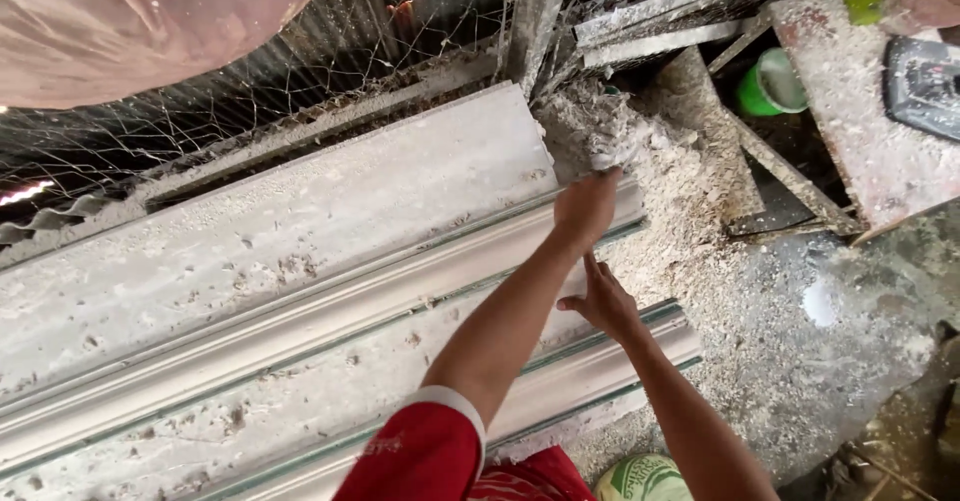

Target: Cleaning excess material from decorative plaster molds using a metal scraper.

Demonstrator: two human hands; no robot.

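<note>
**Both hands at the far end of the plaster moulding**

My left hand [588, 204] reaches out over the long white moulding [300, 291], fingers curled shut around a small clump of whitish fibre or rag [607, 157] at the moulding's end, just where the heap of plaster crumbs [690, 211] begins. That arm is stretched nearly straight, red sleeve [425, 446] at the shoulder. My right hand [603, 301] sits lower and nearer, open with the fingers spread loosely, palm resting flat on the moulding's stepped edge; its forearm comes up from the bottom right. The moulding lies on a slant across the bench, its ridged profile facing up, beside wire mesh [300, 71]. A green cup [772, 86] stands well apart beyond the rubble, up right
</note>
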